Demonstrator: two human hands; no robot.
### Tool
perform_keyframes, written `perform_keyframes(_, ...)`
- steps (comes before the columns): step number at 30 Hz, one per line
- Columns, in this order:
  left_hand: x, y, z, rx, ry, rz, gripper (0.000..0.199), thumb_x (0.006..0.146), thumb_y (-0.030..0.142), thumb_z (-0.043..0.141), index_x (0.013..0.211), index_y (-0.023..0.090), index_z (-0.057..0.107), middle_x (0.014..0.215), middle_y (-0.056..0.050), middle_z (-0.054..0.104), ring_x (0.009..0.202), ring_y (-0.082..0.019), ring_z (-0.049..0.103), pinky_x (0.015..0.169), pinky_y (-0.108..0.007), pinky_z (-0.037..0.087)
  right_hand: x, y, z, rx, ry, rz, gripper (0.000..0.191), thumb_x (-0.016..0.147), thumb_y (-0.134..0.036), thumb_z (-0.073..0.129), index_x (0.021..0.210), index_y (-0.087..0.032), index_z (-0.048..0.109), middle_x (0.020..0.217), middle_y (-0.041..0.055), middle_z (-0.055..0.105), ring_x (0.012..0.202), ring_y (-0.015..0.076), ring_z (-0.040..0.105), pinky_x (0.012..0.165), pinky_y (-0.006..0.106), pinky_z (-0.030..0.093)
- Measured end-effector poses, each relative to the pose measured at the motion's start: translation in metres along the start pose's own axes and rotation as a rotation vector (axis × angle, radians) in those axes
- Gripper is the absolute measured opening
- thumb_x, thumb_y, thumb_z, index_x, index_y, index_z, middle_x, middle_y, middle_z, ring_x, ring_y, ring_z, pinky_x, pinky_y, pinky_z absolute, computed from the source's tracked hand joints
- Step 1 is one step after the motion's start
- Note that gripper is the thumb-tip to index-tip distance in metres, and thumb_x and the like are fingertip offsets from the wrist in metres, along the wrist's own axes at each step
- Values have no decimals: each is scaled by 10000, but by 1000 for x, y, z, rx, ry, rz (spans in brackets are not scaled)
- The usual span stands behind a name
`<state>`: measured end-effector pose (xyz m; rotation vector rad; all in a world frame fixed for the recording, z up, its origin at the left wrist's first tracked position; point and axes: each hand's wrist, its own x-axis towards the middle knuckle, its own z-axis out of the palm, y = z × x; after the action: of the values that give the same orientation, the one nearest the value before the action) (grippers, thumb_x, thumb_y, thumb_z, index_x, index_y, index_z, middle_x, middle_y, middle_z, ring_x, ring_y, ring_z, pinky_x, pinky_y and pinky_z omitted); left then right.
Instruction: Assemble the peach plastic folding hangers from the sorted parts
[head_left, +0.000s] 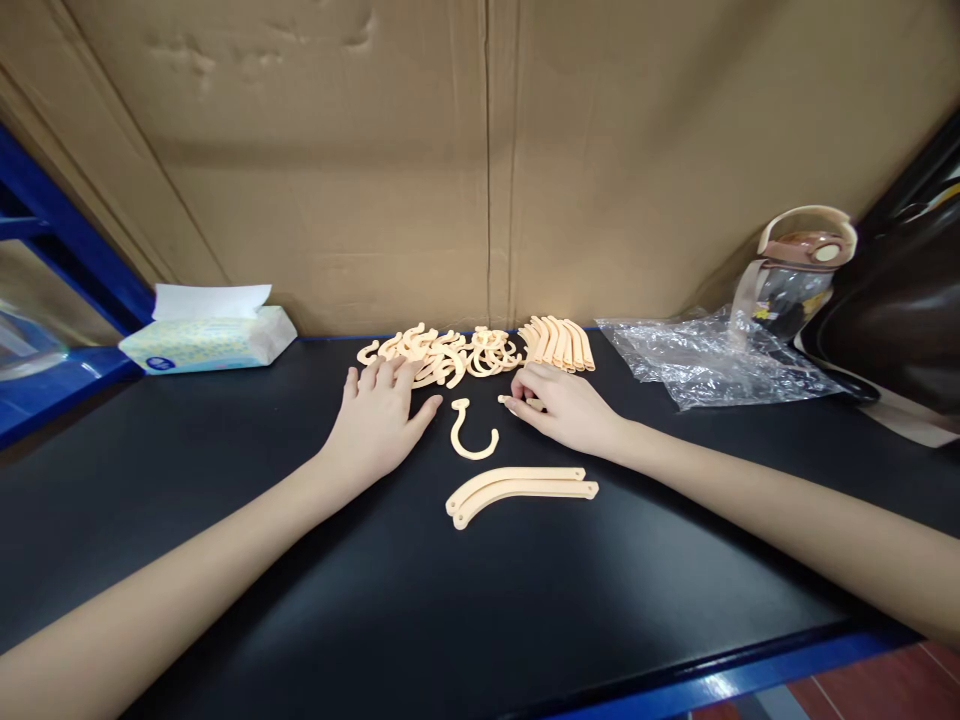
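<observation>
Laying-out beside the cream hook point(472, 455) seemed underway — left hand point(375, 418) spread open, right hand point(566, 402) pinching a small cream piece point(502, 399) — and placement likely called for gentle release.

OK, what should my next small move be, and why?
I'd probably pick up the loose cream hook with your left hand: it lies close beside that hand, apart from the hook pile, and that hand seems to hold nothing. Your right hand seems busy pinching a small cream piece, partly hidden.
</observation>
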<state>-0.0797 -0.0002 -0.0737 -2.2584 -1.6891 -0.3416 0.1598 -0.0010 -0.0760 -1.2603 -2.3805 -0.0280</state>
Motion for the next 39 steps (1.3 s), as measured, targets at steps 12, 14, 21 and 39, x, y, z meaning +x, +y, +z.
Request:
perform_keyframes(12, 0, 0, 2, 12, 22, 16, 535, 901, 410, 357, 1298, 66, 451, 1298, -185, 499, 1259, -346, 400, 1071, -538, 260, -1, 1, 0, 11, -9, 2, 235, 930, -380, 427, 819, -184, 497, 822, 16, 546, 727, 136, 499, 637, 255, 356)
perform_keyframes(14, 0, 0, 2, 14, 26, 19, 538, 899, 410, 353, 1302, 65, 447, 1292, -189, 502, 1251, -345, 408, 1068, -538, 265, 0, 0, 0, 15, -15, 4, 237, 930, -380, 423, 821, -184, 500, 822, 18, 548, 723, 136, 499, 635, 256, 357)
perform_keyframes(21, 0, 2, 1, 15, 26, 30, 531, 901, 406, 341, 1301, 72, 447, 1302, -189, 499, 1244, -343, 413, 1057, -536, 285, 0, -1, -2, 28, -31, 18, 236, 929, -380, 422, 831, -184, 509, 825, 21, 555, 702, 132, 501, 619, 253, 354)
perform_keyframes(39, 1, 0, 2, 12, 21, 39, 567, 908, 408, 335, 1330, 40, 421, 1310, -204, 476, 1249, -340, 400, 1064, -504, 293, 0, -1, -1, 41, -36, 26, 234, 926, -386, 424, 835, -187, 508, 794, 7, 550, 675, 124, 490, 604, 246, 347)
